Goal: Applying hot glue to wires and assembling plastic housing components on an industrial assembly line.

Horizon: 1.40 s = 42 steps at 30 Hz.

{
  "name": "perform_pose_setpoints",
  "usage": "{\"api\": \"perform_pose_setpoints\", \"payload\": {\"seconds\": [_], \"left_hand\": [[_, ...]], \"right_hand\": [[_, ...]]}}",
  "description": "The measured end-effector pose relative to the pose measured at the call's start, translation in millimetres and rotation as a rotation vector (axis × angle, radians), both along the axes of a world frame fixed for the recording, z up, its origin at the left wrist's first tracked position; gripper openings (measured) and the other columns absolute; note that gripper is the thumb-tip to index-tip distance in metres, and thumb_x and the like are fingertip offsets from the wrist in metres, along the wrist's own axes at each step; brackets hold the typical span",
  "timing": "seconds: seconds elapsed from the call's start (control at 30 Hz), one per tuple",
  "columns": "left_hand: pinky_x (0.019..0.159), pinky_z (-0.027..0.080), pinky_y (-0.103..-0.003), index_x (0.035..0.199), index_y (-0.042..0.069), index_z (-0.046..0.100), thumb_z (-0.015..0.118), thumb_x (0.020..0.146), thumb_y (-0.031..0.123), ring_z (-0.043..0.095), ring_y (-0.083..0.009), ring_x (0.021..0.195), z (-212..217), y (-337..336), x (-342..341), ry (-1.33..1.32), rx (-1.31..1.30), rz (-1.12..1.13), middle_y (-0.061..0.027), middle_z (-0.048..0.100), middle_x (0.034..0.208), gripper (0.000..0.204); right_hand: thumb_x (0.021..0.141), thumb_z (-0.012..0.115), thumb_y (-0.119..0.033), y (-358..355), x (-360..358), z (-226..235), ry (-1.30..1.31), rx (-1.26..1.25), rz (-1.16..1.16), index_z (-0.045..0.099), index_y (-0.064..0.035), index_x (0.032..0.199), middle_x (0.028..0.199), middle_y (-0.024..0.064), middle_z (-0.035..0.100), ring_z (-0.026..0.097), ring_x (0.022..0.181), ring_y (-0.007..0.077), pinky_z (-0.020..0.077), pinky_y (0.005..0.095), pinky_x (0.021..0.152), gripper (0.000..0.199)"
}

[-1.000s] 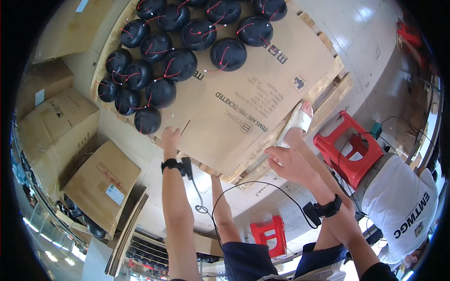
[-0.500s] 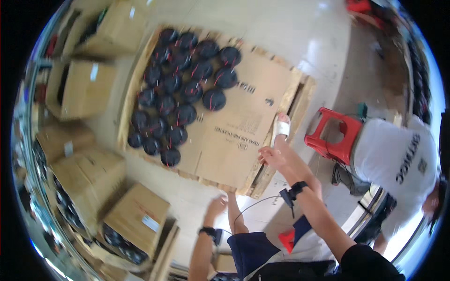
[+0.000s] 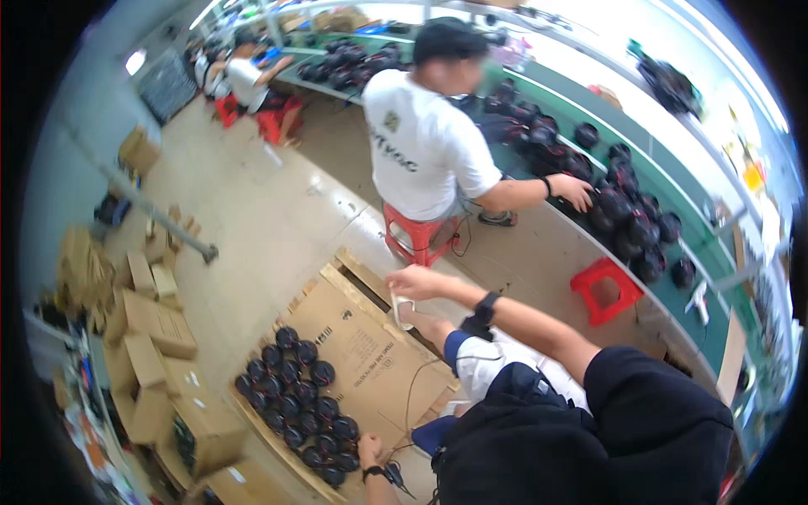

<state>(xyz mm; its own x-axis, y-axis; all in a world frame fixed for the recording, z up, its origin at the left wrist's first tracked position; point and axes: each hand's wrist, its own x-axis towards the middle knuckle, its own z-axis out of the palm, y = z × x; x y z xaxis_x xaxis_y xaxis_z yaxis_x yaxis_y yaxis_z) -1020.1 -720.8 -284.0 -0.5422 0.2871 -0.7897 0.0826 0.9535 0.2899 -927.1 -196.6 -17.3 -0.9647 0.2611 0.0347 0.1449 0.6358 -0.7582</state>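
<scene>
Cardboard-covered pallet [image 3: 370, 353], black round parts [image 3: 299, 396] alongside

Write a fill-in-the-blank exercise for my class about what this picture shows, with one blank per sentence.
1. The black round parts lie on a sheet of ____ spread over a pallet.
2. The person in the white shirt sits on a ____ stool.
3. The right hand touches a ____ shoe.
4. The left hand is near the edge of the ____.

Missing words: cardboard; red; white; cardboard
</scene>
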Motion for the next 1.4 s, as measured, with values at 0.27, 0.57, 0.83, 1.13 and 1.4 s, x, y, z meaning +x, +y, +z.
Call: {"api": "perform_pose_setpoints", "payload": {"seconds": [0.27,0.57,0.83,1.13,1.4], "left_hand": [[0.075,0.055,-0.041,0.099,0.000,0.070,0.062,0.088,0.028,0.070,-0.0328,0.083,56,7,122,-0.423,-0.058,-0.420,-0.0171,0.072,0.093,0.031],[0.062,0.054,-0.036,0.112,-0.002,0.064,0.057,0.094,0.014,0.068,-0.0203,0.072,122,122,231,-0.095,0.520,-0.746,-0.0093,0.071,0.090,0.025],[0.054,0.052,-0.027,0.118,-0.006,0.060,0.055,0.099,0.014,0.066,-0.0182,0.067,91,229,333,-0.202,0.194,-0.056,-0.0124,0.068,0.084,0.029],[0.079,0.055,-0.042,0.116,0.005,0.067,0.060,0.091,0.024,0.072,-0.0327,0.089,137,486,537,-0.005,0.372,-1.553,-0.0199,0.073,0.094,0.033],[0.076,0.057,-0.032,0.125,0.002,0.061,0.057,0.091,0.014,0.071,-0.0192,0.084,174,610,622,-0.212,0.442,-1.187,-0.0127,0.072,0.099,0.036]], "right_hand": [[0.094,0.056,-0.021,-11,492,-104,-0.017,-0.585,-1.426,0.065,-0.0011,0.107,0.073,0.0051,0.063,0.057,0.054,0.0129,0.0451,0.0303,0.046,0.025],[0.094,0.048,-0.023,-184,690,-207,-0.016,-1.385,-1.895,0.056,-0.0016,0.122,0.106,0.0221,0.069,0.070,0.086,0.0329,0.0574,0.0447,0.073,0.036],[0.093,0.054,-0.026,17,712,-190,-0.237,-0.880,-1.192,0.067,-0.0026,0.111,0.088,0.0111,0.072,0.070,0.072,0.0196,0.0581,0.0376,0.065,0.033],[0.094,0.047,-0.015,97,878,-126,0.209,-0.804,-1.417,0.067,0.0006,0.101,0.083,0.0108,0.072,0.068,0.065,0.0171,0.0552,0.0313,0.058,0.027],[0.102,0.041,-0.028,-9,955,-104,0.451,-1.008,-1.971,0.060,-0.0063,0.121,0.098,0.0122,0.074,0.073,0.075,0.0204,0.0528,0.0314,0.063,0.035]]}}
